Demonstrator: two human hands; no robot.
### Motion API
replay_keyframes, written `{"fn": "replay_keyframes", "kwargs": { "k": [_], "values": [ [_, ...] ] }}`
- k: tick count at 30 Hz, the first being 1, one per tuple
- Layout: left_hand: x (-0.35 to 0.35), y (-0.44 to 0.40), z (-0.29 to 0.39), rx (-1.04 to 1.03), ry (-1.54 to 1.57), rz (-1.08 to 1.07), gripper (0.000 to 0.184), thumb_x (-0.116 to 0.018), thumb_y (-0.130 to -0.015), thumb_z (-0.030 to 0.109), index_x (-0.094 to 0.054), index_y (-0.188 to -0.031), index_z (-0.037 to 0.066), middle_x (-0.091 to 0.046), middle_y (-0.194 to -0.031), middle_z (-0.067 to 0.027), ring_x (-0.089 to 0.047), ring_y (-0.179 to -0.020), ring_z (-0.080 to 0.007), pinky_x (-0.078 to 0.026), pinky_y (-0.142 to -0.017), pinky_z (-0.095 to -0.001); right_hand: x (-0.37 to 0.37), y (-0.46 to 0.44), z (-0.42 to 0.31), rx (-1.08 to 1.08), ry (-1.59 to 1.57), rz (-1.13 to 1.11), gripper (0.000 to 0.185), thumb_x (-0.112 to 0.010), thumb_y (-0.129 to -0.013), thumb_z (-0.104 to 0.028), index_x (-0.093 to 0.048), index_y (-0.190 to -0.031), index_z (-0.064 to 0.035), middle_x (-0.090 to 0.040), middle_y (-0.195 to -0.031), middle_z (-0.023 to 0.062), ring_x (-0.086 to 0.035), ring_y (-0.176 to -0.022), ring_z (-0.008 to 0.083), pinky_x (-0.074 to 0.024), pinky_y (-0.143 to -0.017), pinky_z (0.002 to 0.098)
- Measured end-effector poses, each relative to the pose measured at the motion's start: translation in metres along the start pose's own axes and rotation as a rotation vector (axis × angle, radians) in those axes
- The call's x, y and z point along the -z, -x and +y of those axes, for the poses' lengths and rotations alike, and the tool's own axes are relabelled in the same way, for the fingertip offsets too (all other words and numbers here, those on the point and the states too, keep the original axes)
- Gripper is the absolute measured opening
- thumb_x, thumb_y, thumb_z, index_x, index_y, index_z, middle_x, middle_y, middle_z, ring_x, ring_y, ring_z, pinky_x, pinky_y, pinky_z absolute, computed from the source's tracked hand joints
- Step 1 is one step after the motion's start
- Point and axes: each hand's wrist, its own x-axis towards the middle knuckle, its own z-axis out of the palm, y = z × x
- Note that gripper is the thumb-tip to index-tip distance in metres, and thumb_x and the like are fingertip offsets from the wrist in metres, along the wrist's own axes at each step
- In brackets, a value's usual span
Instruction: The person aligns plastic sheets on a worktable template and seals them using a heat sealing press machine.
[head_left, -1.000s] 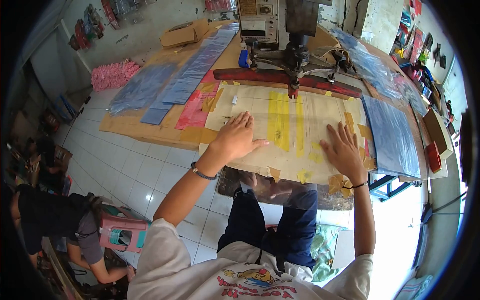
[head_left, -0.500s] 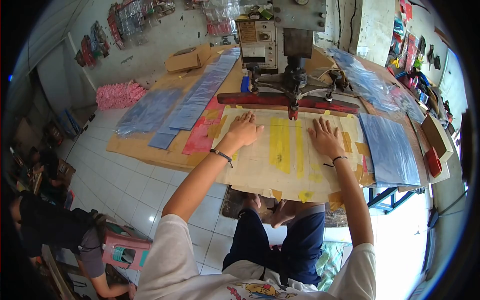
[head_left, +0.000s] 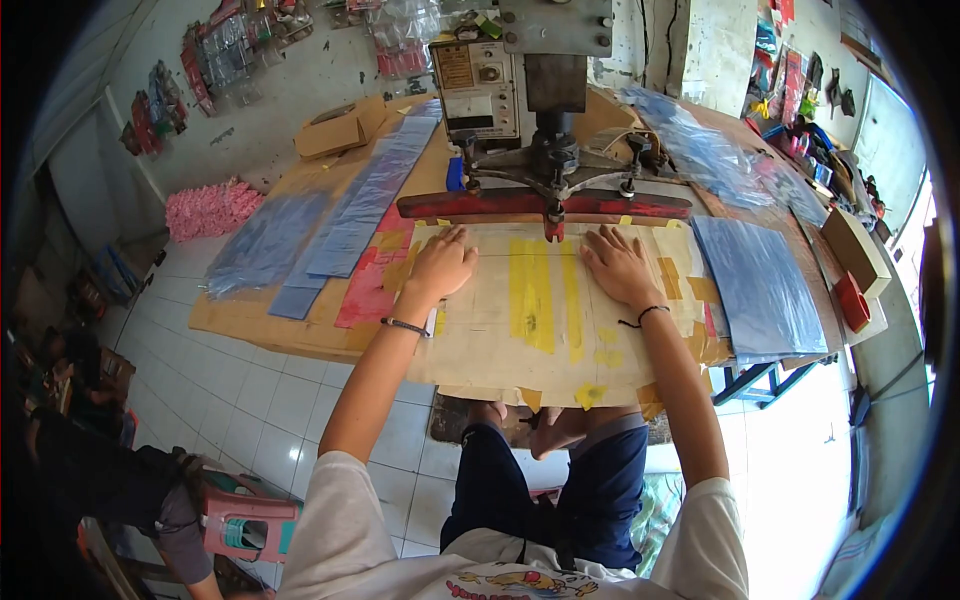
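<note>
A cream-coloured board or sheet [head_left: 480, 340], patched with yellow and brown tape, lies in front of me on the table. Flat on its left part rests my left hand [head_left: 443, 265], palm down with the fingers stretched forward. My right hand [head_left: 620, 268] lies likewise on the right part, its fingers a little spread. Neither hand grips anything. Just beyond the fingertips hangs the press's long red-and-dark bar [head_left: 480, 203], carried by a black metal bracket [head_left: 560, 165]. A strip of yellow tape [head_left: 532, 300] runs down the sheet between the hands.
Blue plastic sheets lie in a long stack [head_left: 375, 200] on the left and a wide stack [head_left: 765, 290] on the right. A control box [head_left: 480, 90] stands behind the press. A cardboard box [head_left: 340, 128] sits at the back left. Another person [head_left: 120, 480] is at lower left beside a pink stool [head_left: 245, 525].
The view has swung a little to the right, so everything appears further left. My left hand has slid slightly left on the sheet, and my right hand has shifted slightly forward.
</note>
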Motion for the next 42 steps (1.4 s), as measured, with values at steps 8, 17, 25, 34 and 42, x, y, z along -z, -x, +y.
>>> {"fn": "replay_keyframes", "kwargs": {
  "k": [8,17,25,34,42],
  "values": [
    [0.005,0.001,0.002,0.032,-0.012,-0.037,0.06,-0.044,-0.105,0.034,-0.045,-0.149,-0.007,-0.044,-0.156,-0.0228,-0.04,-0.147,-0.0346,-0.034,-0.122,-0.0417,-0.004,0.005,0.002,0.027,-0.021,0.042,0.061,-0.044,-0.105,-0.05,-0.052,-0.148,-0.0068,-0.042,-0.16,0.0171,-0.034,-0.151,0.0313,-0.0193,-0.125,0.0535],
    [0.012,0.009,0.005,0.073,-0.002,-0.11,0.059,-0.037,-0.108,0.033,-0.037,-0.156,0.0,-0.033,-0.164,-0.0189,-0.029,-0.153,-0.0315,-0.026,-0.126,-0.041,-0.004,0.005,0.003,0.023,-0.028,0.039,0.055,-0.041,-0.106,-0.044,-0.053,-0.147,-0.008,-0.044,-0.16,0.0136,-0.035,-0.151,0.0316,-0.0205,-0.125,0.0522],
    [0.01,0.035,-0.011,0.005,0.051,-0.007,0.046,-0.043,-0.105,0.019,-0.05,-0.146,0.0,-0.043,-0.157,-0.0229,-0.037,-0.148,-0.0361,-0.031,-0.122,-0.0438,0.001,0.017,-0.002,0.049,-0.032,0.025,0.056,-0.045,-0.105,-0.046,-0.054,-0.146,-0.0086,-0.043,-0.16,0.0153,-0.033,-0.152,0.0333,-0.0196,-0.125,0.0541],
    [0.011,0.038,-0.003,0.015,0.065,0.071,0.043,-0.05,-0.104,0.027,-0.059,-0.138,0.003,-0.05,-0.152,-0.0225,-0.045,-0.142,-0.038,-0.037,-0.118,-0.0441,-0.003,0.018,0.007,0.097,-0.036,0.011,0.053,-0.05,-0.104,-0.042,-0.054,-0.145,-0.0086,-0.043,-0.159,0.0183,-0.034,-0.151,0.0354,-0.0218,-0.123,0.0564],
    [0.039,0.064,-0.002,0.019,0.223,0.029,0.036,-0.059,-0.101,0.028,-0.066,-0.13,0.008,-0.054,-0.146,-0.0235,-0.048,-0.137,-0.0421,-0.042,-0.113,-0.0452,0.054,0.071,0.026,0.24,-0.198,-0.063,0.04,-0.064,-0.097,-0.023,-0.062,-0.133,-0.0054,-0.052,-0.151,0.0184,-0.046,-0.142,0.037,-0.0351,-0.118,0.0458]
  ]
}}
